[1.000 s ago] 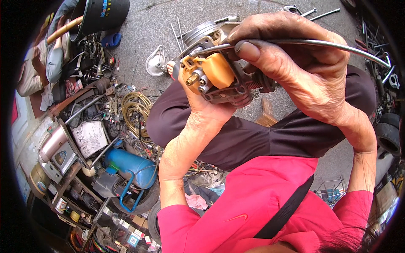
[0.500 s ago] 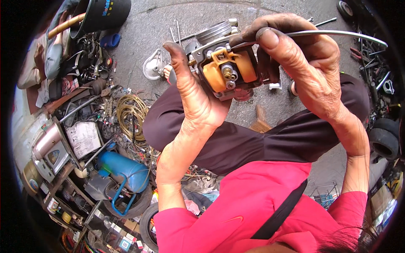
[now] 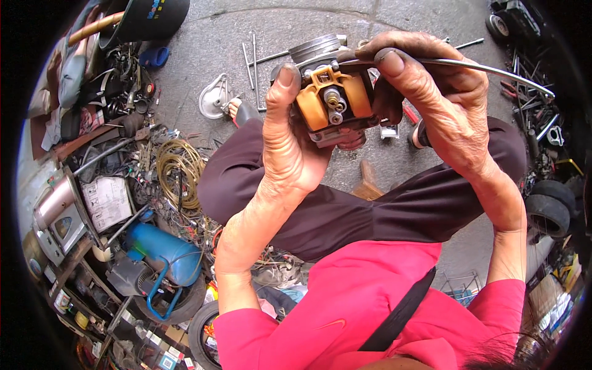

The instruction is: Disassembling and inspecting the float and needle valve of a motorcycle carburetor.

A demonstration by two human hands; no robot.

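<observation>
A metal carburetor (image 3: pixel 333 98) with orange plastic floats showing on its open side is held up between both hands. My left hand (image 3: pixel 290 145) grips its left side, thumb raised along the edge. My right hand (image 3: pixel 441 105) wraps the right side and top, and a thin curved metal rod (image 3: pixel 493 69) runs out to the right from under its fingers. My dark trousers (image 3: pixel 345 209) and pink sleeves lie beneath the hands.
Concrete ground (image 3: pixel 203 43) holds long metal rods (image 3: pixel 254 58) and a grey cast cover (image 3: pixel 216 95). Left are a coil of yellowish wire (image 3: pixel 179 169), a blue compressor tank (image 3: pixel 163 250), a black bucket (image 3: pixel 148 18) and scrap. Small black tyres (image 3: pixel 549 206) sit right.
The carburetor has been turned in my hands, so its orange float side now faces me more squarely. My left thumb has shifted up along its left edge.
</observation>
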